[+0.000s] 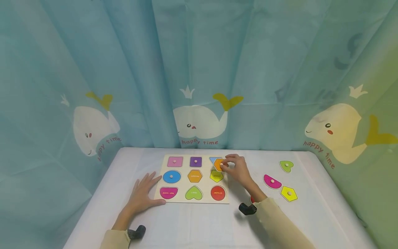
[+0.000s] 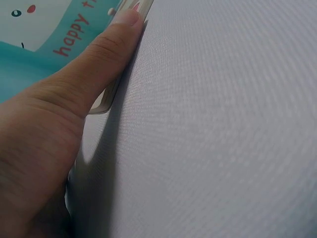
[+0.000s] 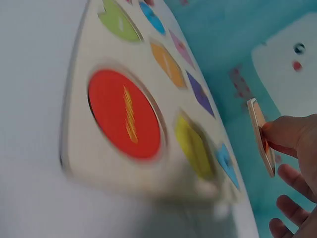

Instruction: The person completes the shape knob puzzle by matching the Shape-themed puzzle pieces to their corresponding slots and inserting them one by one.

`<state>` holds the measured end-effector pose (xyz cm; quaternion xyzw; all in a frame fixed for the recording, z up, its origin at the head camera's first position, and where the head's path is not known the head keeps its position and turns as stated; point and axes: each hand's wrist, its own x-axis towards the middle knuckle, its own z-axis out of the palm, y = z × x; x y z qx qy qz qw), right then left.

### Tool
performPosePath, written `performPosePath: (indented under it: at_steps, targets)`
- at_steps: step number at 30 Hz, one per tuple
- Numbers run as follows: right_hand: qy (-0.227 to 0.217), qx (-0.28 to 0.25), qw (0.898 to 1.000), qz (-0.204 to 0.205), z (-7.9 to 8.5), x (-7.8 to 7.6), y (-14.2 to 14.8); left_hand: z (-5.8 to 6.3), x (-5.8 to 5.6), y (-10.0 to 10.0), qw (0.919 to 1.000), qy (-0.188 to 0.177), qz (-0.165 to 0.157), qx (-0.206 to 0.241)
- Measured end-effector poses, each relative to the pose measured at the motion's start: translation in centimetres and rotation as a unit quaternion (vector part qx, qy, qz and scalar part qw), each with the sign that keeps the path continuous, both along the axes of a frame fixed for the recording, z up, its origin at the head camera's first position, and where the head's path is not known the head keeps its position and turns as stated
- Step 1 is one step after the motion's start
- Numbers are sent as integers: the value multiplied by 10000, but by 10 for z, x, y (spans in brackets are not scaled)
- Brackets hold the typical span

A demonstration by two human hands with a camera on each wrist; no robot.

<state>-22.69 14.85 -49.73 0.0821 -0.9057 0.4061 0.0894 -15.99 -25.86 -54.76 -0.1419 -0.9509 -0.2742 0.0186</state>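
The right hand (image 1: 237,170) pinches an orange hexagon puzzle piece (image 1: 218,166) by its knob, above the top right part of a pale shape board (image 1: 181,194). In the right wrist view the hexagon piece (image 3: 260,134) is tilted on edge, clear of the board. It overlaps the light blue triangle (image 1: 212,159) in the head view. An orange hexagon recess (image 1: 195,176) lies mid-board. At the board's left edge rests the left hand (image 1: 141,194), fingers spread, its thumb (image 2: 106,49) along the near edge. Pink square (image 1: 175,162), purple square (image 1: 196,162) and blue oval (image 1: 172,176) pieces sit in their recesses.
Right of the board lie a green heart (image 1: 286,166), a magenta half round (image 1: 272,181) and a yellow pentagon (image 1: 289,193). A red piece (image 1: 252,199) shows partly beneath the right wrist. A whale-printed curtain (image 1: 199,69) hangs behind the white table (image 1: 192,224).
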Motion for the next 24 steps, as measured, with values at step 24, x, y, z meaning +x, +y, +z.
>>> performPosePath:
  at_steps: [24]
  targets:
    - [409,700,9956,465,-40,4,-98,1,-1,-1,10000,-42,-33,-15]
